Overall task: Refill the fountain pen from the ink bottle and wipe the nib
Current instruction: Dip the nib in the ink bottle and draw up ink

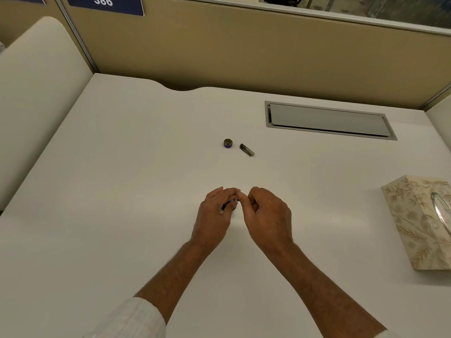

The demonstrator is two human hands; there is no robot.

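Head view: the left hand [214, 214] rests on the counter [122, 191], its grip curled round a small dark ink bottle [230, 205]. The right hand [268, 215] meets it at the bottle's top, grip curled; what it holds is hidden, possibly the pen. Farther off, a purple-rimmed bottle cap [228, 143] lies just beside a pen cap [247, 150].

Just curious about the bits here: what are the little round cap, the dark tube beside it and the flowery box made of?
Round cap: probably plastic, purple wall, paler lining inside. Dark tube: glossy metal or plastic, judging by bright streaks along it. Flowery box: matte printed card or fabric, unclear which, with a shiny oval rim.
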